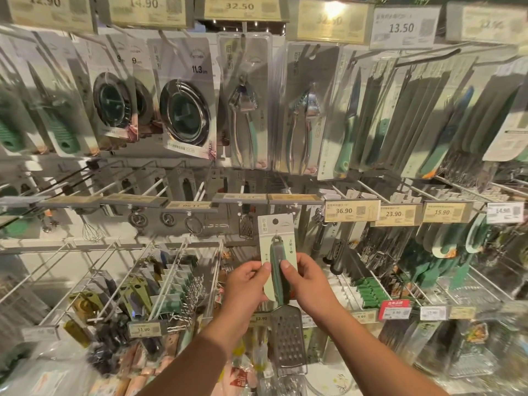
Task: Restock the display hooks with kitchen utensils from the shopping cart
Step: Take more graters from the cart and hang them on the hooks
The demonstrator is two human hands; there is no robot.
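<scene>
Grater: flat metal grater (288, 340) with a green handle, fixed to a pale backing card (276, 247), held upright in front of the middle row of the display, blade hanging below both hands.
Card hole: round punched hole (275, 221) near the card's top sits just under the grey hook rail, likely raised there so a peg can pass through it.
Left hand: left hand (248, 284) pinches the card's left edge, thumb on the front, probably steadying it against twisting.
Right hand: right hand (305, 281) grips the handle and the card's right edge, thumb across the green handle (taking the weight, I would judge).
Target hook: another small grater (246, 226) already hangs just left of the card, suggesting this row is its place.
Surroundings: price tag marked 36.90 (352, 210) to the right; garlic presses (243, 121) hang above.
Cart: not identifiable with certainty here.
</scene>
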